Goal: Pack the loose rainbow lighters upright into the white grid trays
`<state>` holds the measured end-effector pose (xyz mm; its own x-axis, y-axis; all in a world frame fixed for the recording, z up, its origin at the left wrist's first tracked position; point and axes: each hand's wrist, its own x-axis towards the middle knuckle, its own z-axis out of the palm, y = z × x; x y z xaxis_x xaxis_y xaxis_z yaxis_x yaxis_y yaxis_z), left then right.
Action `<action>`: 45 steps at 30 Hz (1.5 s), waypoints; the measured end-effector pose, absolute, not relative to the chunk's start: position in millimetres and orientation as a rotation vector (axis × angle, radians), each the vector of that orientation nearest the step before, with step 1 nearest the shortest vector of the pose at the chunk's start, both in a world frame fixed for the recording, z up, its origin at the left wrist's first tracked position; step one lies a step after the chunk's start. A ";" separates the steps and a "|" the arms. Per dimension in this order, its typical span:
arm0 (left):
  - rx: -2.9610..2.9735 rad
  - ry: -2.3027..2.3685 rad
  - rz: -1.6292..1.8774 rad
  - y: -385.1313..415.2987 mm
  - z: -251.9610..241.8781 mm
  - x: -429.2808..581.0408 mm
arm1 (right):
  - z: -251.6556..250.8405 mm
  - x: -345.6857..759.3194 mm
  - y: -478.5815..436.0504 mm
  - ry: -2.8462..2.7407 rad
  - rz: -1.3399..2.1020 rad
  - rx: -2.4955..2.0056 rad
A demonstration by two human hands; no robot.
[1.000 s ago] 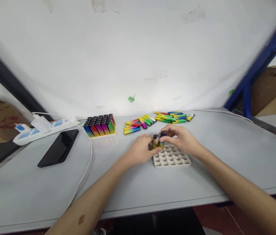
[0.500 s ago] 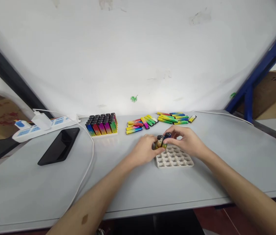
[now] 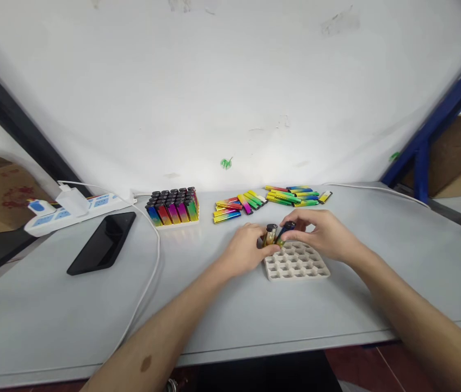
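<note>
The blue-green lighter [image 3: 283,238] now leans farther from the gold lighter [image 3: 270,234], so we handle them separately, our right hand [image 3: 320,234] pinching the former and our left hand [image 3: 246,250] closed around the latter, both at the white tray's [image 3: 299,278] far-left corner.

Beyond the hands [image 3: 245,251] stands a scuffed white wall [image 3: 197,98] with a small green mark [image 3: 226,164]. Beneath them spreads a smooth pale-grey desk [image 3: 214,310]. A dark slanting post [image 3: 13,115] rises far left of the hands, a blue slanting frame [image 3: 421,163] far right; past each sits brown cardboard. Nearer than the hands, below the desk's edge, shows dark red floor [image 3: 391,365].
</note>
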<state>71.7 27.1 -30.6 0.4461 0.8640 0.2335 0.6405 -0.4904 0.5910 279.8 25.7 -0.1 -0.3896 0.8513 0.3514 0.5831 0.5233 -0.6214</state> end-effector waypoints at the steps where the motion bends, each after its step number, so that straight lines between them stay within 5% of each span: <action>1: 2.294 1.265 0.718 27.0 -30.0 71.6 | -0.2 280.2 25.5 -2.123 0.520 -1.176; 11: 2.299 1.255 0.735 28.7 -31.4 72.0 | -4.8 274.2 27.1 -2.116 0.564 -1.210; 19: 2.343 1.339 0.633 39.7 -26.8 50.0 | -42.8 330.9 89.6 -1.812 -0.110 -1.869; 37: 2.348 1.442 0.595 41.9 -25.7 41.2 | -47.2 346.5 91.1 -1.466 -0.199 -2.300; 45: 2.362 1.438 0.583 42.0 -25.7 41.1 | -37.7 347.3 91.8 -1.344 0.022 -2.097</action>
